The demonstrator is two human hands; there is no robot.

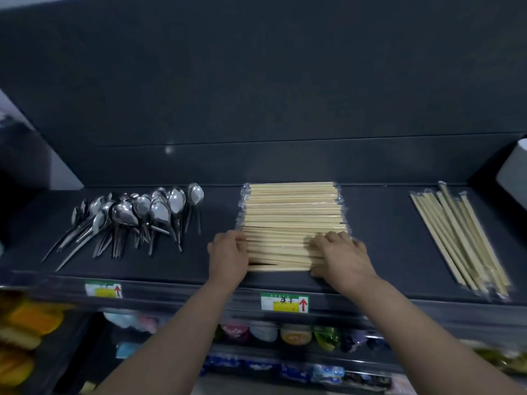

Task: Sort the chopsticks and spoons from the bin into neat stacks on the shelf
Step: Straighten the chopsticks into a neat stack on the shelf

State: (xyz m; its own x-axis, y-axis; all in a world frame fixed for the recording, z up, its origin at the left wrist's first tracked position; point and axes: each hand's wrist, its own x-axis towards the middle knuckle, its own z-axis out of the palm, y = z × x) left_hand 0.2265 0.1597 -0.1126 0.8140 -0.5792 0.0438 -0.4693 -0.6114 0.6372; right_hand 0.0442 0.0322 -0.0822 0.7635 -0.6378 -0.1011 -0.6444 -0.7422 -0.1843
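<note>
Left hand (228,258) and right hand (339,258) are clasped round the lower edge of the chopstick stack (291,212), centre frame on the shelf (379,238) — light, stiff, film-slick sticks, judged best gripped at both ends.

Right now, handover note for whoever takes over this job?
Left hand grips the stack at its left end; right hand holds its near right part.
Spoons: untidy heap, left on the shelf.
Loose chopsticks: slanted, at right.
Done: main stack built mid-shelf.
Left: square it, add the loose chopsticks, tidy the spoons. Bin not in view.
</note>
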